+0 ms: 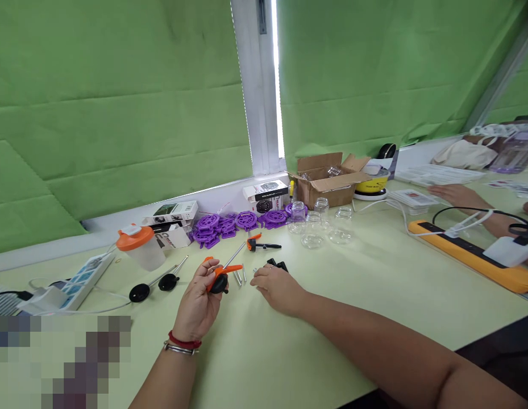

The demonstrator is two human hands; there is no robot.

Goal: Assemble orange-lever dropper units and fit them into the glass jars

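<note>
Left hand: the left hand is raised just above the table, fingers closed around a small tool with an orange clip, a black round base and a thin metal rod.
Right hand: the right hand is laid palm down on the table, fingers loosely curled over small parts; whether anything is pinched cannot be told.
Metal pins: loose metal pins are seen between the two hands.
Second tool: another orange-and-black piece is laid just beyond.
Black-headed rods: two black-headed rods are placed left of the held tool.
Behind: purple discs and clear glass jars are lined up near the wall.
Far right: another person's hand is rested by an orange power strip.
</note>
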